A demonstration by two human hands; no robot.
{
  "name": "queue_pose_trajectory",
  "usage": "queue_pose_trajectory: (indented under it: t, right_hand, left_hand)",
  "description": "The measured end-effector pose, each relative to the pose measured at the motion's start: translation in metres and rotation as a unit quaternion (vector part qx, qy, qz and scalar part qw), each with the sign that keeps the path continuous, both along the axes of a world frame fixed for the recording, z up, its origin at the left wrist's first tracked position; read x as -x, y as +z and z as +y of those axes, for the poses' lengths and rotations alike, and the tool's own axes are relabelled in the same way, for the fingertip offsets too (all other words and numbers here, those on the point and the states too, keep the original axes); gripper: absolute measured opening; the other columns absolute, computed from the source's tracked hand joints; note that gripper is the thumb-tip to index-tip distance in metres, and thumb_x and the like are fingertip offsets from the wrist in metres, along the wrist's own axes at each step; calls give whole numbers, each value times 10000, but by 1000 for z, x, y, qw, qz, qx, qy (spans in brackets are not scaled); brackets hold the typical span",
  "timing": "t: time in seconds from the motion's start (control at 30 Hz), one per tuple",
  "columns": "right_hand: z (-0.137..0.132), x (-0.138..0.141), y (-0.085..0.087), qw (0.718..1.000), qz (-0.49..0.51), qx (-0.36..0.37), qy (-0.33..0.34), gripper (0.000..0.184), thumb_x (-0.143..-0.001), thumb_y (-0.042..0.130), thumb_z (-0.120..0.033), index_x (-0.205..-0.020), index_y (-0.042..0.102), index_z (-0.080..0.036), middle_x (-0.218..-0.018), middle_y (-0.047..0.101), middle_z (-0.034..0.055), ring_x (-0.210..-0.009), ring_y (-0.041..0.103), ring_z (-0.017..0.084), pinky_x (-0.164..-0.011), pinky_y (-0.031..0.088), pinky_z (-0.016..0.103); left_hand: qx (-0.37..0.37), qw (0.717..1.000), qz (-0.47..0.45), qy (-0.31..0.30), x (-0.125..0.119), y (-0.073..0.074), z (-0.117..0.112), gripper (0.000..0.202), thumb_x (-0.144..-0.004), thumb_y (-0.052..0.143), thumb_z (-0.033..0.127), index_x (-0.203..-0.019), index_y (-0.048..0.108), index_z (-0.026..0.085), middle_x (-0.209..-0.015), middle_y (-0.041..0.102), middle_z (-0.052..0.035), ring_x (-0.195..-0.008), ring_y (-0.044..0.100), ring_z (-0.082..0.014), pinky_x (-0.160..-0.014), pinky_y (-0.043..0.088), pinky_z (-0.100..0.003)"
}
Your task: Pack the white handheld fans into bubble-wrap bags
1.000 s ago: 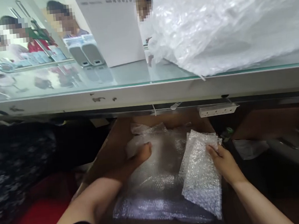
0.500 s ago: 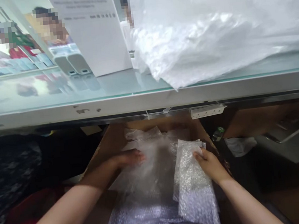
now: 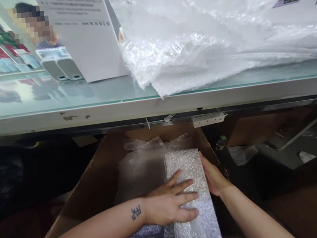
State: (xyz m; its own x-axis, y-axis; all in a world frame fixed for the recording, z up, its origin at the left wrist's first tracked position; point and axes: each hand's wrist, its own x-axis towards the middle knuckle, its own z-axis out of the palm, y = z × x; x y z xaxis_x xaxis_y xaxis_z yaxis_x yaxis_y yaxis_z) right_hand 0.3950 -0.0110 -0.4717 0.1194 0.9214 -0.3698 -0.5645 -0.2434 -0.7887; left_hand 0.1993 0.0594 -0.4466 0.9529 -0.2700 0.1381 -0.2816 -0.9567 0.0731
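A narrow stack of bubble-wrap pieces [image 3: 183, 161] lies tilted over the right side of an open cardboard box [image 3: 77, 183]. My left hand [image 3: 166, 204] rests flat across the middle of the stack, fingers spread. Along the right edge, my right hand [image 3: 213, 175] holds the stack from the side; some of its fingers are hidden behind the plastic. More bubble wrap [image 3: 141, 173], wider and flatter, is in the box to the left, partly beneath my left forearm.
Above the box runs a glass-topped bench [image 3: 102, 92] carrying a heap of clear bubble wrap [image 3: 191, 56], a white carton [image 3: 84, 44] and grey devices [image 3: 61, 68]. A power strip [image 3: 209, 119] hangs under its edge. A small green-capped jar [image 3: 221, 143] is right of the box. People sit opposite.
My left hand has moved right, from the wider bubble wrap onto the narrow stack, and spread out. The stack now lies more squarely, and my right hand has shifted to its side edge.
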Motion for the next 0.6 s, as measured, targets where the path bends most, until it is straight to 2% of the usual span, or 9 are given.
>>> queue_pose_trajectory:
  t: [0.07,0.1,0.2,0.3,0.37,0.43,0.5,0.53,0.6]
  right_hand:
    - [-2,-2,0,1000,6,-23,2,719,-797,418,-786,-1022,704,-166,-903,760,109,-942,696,278,-844,517,406]
    - [-4,-2,0,999,3,-32,9,706,-783,452,-785,-1016,706,-169,-910,760,109,-945,695,278,-847,514,405]
    - [-6,1,-1,999,-16,-43,15,517,-701,726,-614,-955,716,-164,-900,765,92,-890,702,266,-821,511,368]
    - [-6,4,-2,998,-38,-43,-22,419,-636,834,-477,-871,720,-150,-816,764,65,-777,701,224,-748,504,308]
    - [-3,4,-2,998,-23,-46,-27,415,-658,819,-483,-875,719,-143,-788,759,62,-733,696,210,-717,502,298]
    - [0,3,-3,999,8,-41,-12,447,-691,781,-525,-898,717,-135,-786,758,74,-723,700,223,-698,510,312]
    - [3,0,-7,999,31,-31,-5,482,-702,753,-565,-898,710,-127,-784,757,87,-730,707,246,-687,519,330]
    - [5,-1,-10,999,36,-26,-17,487,-697,751,-574,-888,705,-128,-780,756,89,-736,710,253,-685,522,336]
    - [9,-4,-16,997,30,-15,-66,478,-678,763,-571,-868,688,-139,-789,757,87,-755,711,263,-691,529,344]
  left_hand:
    - [-1,1000,-17,-3,1,-6,2,266,-941,520,248,-1175,629,312,-1360,609,-33,-1389,386,-301,-1191,136,-567]
    - [-3,1000,-25,-3,1,-9,3,255,-941,521,255,-1161,636,311,-1353,615,-28,-1385,393,-296,-1193,132,-563]
    - [-16,998,-56,-7,1,-17,1,215,-931,527,237,-1085,668,288,-1282,665,-37,-1372,415,-294,-1196,89,-573]
    - [-9,996,-79,-36,3,-18,-2,206,-926,511,173,-1030,680,228,-1152,729,-77,-1326,479,-282,-1197,11,-575]
    - [61,994,-74,-54,6,-13,-2,240,-932,484,139,-1082,664,191,-1108,746,-95,-1281,533,-249,-1212,12,-529]
    - [195,977,-74,-37,9,-2,-1,266,-936,498,186,-1157,646,184,-1121,744,-100,-1226,583,-236,-1221,119,-483]
    - [349,927,-123,65,11,14,1,275,-924,536,325,-1142,669,222,-1101,751,-85,-1119,654,-252,-1158,319,-468]
    - [417,878,-177,152,11,23,3,283,-904,557,401,-1100,688,243,-1068,759,-71,-1050,683,-260,-1089,415,-467]
    - [519,731,-294,331,10,41,5,308,-849,599,500,-1028,696,268,-1009,761,-43,-949,699,-269,-946,523,-459]
